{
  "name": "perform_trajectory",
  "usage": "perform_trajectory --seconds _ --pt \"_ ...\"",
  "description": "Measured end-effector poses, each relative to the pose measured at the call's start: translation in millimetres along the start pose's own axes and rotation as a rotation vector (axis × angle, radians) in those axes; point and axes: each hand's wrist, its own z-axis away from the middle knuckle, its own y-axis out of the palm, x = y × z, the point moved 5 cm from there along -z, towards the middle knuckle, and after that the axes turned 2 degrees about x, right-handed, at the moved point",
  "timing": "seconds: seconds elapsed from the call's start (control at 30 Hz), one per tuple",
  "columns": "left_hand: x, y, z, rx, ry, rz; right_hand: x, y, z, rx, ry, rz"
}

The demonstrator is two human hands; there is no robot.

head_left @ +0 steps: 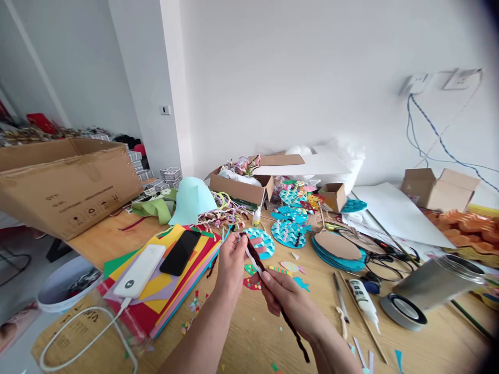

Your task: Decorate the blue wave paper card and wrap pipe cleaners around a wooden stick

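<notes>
Head camera view: the left hand (233, 259) and the right hand (286, 297) are each pinched on a dark brown fuzzy strand (254, 253), with a white strip (250, 258) running along it between them. The left grips near the strand's upper end, while the right holds it lower down, leaving a tail hanging past the fingers. All this is held above the wooden table (249, 340), in front of the blue wavy discs (287, 234).

To the right lies a white glue bottle (362, 298); beyond it is a metal flask (432, 285) with its mouth uncovered, its contents hidden, and a round lid (404, 311) near its base. A small bottle (256, 216) with a yellow label stands behind the hands.

Farther back, a low cardboard box (239, 191) holds colourful twisted pieces (244, 165) and something white. Right of it is a small open carton (333, 200); what it contains cannot be made out. The flapped box (444, 191) at far right and the large open box (89, 200) at left also keep their insides out of sight. Below the left table edge, a white bucket (54, 288) contains dark scraps, too blurred to identify.
</notes>
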Motion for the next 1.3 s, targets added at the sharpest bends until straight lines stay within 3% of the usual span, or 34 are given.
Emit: perform_trajectory --seconds 0.23,0.43,0.77,1.0,1.3 --pt "1.1 5.9 3.0 0.036 0.019 -0.141 19.9 3.4 2.4 -0.112 -0.098 0.112" --pt "8.7 17.7 12.9 0.089 -0.068 -0.185 19.3 -5.6 -1.9 -0.219 -0.157 0.273" --pt "12.6 21.3 12.8 0.130 -0.100 -0.095 19.7 -7.5 -2.5 -0.204 -0.162 0.309" --pt "11.5 21.0 12.7 0.196 -0.127 -0.047 12.9 -6.0 -2.5 -0.190 -0.084 0.235" --pt "13.8 19.0 10.6 0.269 -0.292 0.119 12.4 -2.8 -2.5 -0.219 -0.107 0.147"
